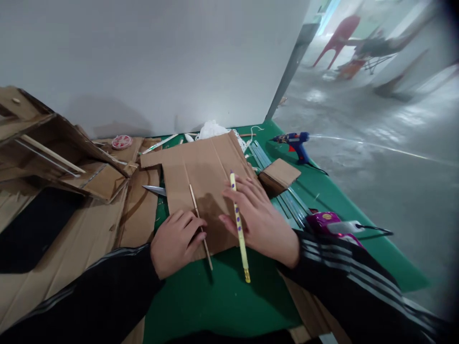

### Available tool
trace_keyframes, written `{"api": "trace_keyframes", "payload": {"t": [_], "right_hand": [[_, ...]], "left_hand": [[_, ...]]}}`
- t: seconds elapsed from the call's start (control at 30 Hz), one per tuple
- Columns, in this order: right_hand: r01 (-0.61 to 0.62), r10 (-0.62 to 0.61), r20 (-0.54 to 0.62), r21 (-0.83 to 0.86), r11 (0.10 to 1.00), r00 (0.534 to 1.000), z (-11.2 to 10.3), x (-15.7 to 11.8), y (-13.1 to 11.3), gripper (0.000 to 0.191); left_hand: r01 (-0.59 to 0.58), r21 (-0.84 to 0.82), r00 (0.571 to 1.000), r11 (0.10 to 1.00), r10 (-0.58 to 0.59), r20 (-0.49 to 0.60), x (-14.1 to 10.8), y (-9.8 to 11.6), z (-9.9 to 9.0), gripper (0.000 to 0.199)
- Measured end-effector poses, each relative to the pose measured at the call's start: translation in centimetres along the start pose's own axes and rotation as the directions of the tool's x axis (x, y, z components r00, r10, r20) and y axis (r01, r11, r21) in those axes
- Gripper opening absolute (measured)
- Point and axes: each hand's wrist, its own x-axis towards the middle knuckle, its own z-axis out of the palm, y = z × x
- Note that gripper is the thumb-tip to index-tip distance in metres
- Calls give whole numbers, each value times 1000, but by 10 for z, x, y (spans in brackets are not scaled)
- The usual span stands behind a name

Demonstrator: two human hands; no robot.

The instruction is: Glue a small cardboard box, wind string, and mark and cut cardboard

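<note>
A flat brown cardboard sheet (208,167) with a cut notch at its left lies in front of me. Over its lower left part, my left hand (177,241) pinches a thin wooden stick (193,198) between thumb and fingers. My right hand (256,220) rests on the sheet's right side, fingers bent. A pale yellow pencil (239,229) with purple spots lies across its thumb and index finger, pointed end away from me. From under the sheet's left edge sticks out a pointed metal blade (154,190); its handle is hidden.
A cardboard structure (64,143) stands at left beside a black flat panel (39,229). To the right are a blue glue gun (296,143) with a cord, clear glue sticks (294,203), a small cardboard block (281,174) and a magenta power strip (324,222). A white wall (161,62) rises behind.
</note>
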Motion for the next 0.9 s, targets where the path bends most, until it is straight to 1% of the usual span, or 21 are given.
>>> {"api": "trace_keyframes", "payload": {"t": [0.1,0.13,0.2,0.3,0.43,0.53,0.77,0.9], "right_hand": [[29,-34,190,28,999,981,17,-3,4,36],[28,-35,229,32,999,973,22,-4,5,36],[23,-31,268,33,999,963,27,-7,7,36],[20,-30,281,38,999,959,29,-9,8,37],[13,-25,278,47,999,960,28,-8,8,37],[9,-22,277,47,999,961,28,-7,8,37],[11,-27,267,60,998,963,27,-7,7,36],[10,-27,266,64,998,964,26,-7,7,35]], "left_hand": [[-9,4,1000,1000,9,-28,1,-3,3,14],[-8,7,999,1000,9,-41,1,-3,3,13],[1,18,997,1000,0,-77,0,-2,5,12],[3,15,993,1000,-1,-120,0,-2,8,11],[-52,-37,988,998,46,-146,1,-3,11,9],[-65,-46,984,997,56,-169,3,-4,12,9],[-30,-35,976,999,22,-218,5,1,12,12],[-13,-28,974,1000,6,-227,5,1,14,13]]}}
